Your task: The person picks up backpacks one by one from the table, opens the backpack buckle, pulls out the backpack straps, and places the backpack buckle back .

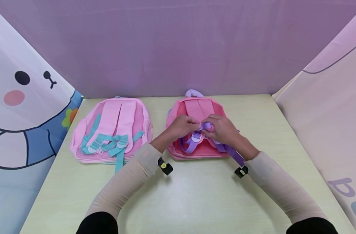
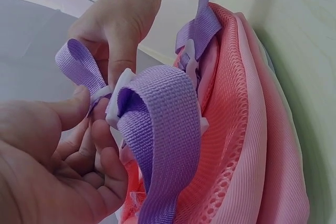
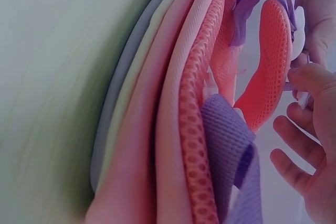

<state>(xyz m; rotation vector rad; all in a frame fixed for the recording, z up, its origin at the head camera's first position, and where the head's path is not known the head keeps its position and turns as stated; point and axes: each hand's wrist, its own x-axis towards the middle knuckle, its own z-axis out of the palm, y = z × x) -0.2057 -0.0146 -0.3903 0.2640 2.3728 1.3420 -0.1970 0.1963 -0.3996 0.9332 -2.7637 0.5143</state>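
Note:
A coral-pink backpack (image 1: 204, 154) lies on the table with its shoulder straps facing up. Over its middle, my left hand (image 1: 182, 126) pinches a purple webbing strap (image 2: 79, 61) between thumb and fingers, at a narrow white band (image 2: 101, 94). Opposite it, my right hand (image 1: 223, 130) pinches the same strap close to a white buckle (image 2: 116, 98); its other fingers are spread in the right wrist view. Another white buckle (image 1: 196, 136) hangs just below the hands with a purple loop. One loose purple strap end (image 1: 235, 156) trails beneath my right wrist.
To the left lies a light pink backpack (image 1: 78, 139) with teal straps (image 1: 119, 161), one end hanging past its bottom edge. Both bags sit on a pale table (image 1: 183, 201). A purple backdrop (image 1: 178, 48) closes the far side, and printed cloths flank both sides.

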